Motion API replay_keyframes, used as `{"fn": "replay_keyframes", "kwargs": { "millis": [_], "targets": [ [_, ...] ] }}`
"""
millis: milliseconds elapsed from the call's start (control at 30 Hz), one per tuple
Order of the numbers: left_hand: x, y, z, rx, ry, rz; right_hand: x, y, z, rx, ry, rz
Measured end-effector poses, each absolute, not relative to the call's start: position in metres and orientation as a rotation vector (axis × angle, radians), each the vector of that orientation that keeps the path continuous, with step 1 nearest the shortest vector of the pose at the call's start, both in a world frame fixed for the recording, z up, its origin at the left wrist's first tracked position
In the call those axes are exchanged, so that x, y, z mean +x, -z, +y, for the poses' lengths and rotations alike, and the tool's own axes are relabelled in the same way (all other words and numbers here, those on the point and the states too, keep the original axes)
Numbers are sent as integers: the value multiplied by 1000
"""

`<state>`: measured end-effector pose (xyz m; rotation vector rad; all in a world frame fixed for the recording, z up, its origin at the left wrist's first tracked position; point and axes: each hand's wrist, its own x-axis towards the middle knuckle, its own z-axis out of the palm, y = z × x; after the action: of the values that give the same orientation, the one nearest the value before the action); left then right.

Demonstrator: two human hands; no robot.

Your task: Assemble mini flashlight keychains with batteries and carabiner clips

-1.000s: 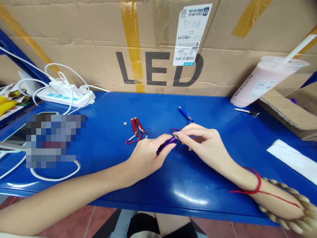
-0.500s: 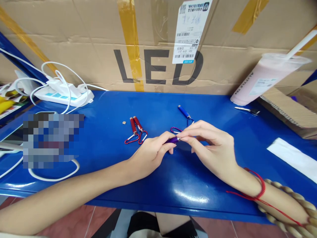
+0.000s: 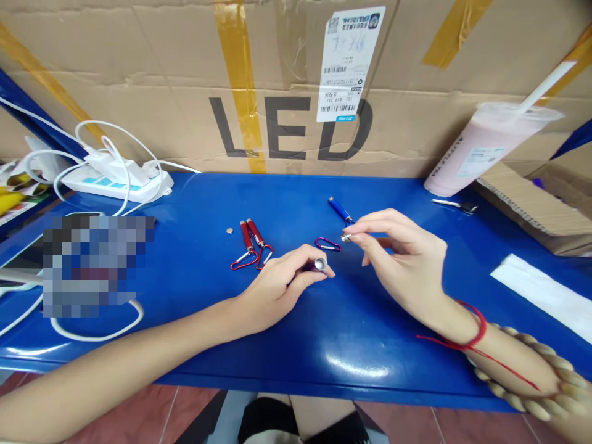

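Blue bench (image 3: 361, 320), cardboard carton (image 3: 161, 55) behind it.
Head view: my left hand (image 3: 277, 280) curls closed around a small tube (image 3: 320, 264), its mouth facing me, probably so I can see inside; my right hand (image 3: 407, 259) pinches a tiny metal piece (image 3: 345, 237) apart from it. Carton reads "LED"; tilted cup (image 3: 481, 154), "ALITTLE TEA".

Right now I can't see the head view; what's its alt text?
The left hand holds a round, silvery-rimmed tube, open end showing; the right hand pinches a small silvery metal piece. Beyond, on a glossy blue table, lie two slim red cylinders, a purple carabiner and a blue cylinder.
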<state>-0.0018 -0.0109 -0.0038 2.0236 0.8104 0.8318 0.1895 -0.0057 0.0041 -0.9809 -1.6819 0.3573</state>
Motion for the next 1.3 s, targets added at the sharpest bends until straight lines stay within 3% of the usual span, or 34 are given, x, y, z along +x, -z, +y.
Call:
{"fn": "replay_keyframes", "kwargs": {
  "millis": [267,633,933,1300],
  "targets": [
    [-1,3,-11,2128,-892,920,188,-6,-8,-998,-361,-1772],
    [-2,2,-10,2159,-1048,1051,200,9,11,-948,-302,-2427],
    [-13,17,1,2555,-834,1045,198,6,9,-1144,-218,-2260],
    [-20,13,7,2952,-704,1105,196,3,3,-1052,-229,-2361]
  ]
}}
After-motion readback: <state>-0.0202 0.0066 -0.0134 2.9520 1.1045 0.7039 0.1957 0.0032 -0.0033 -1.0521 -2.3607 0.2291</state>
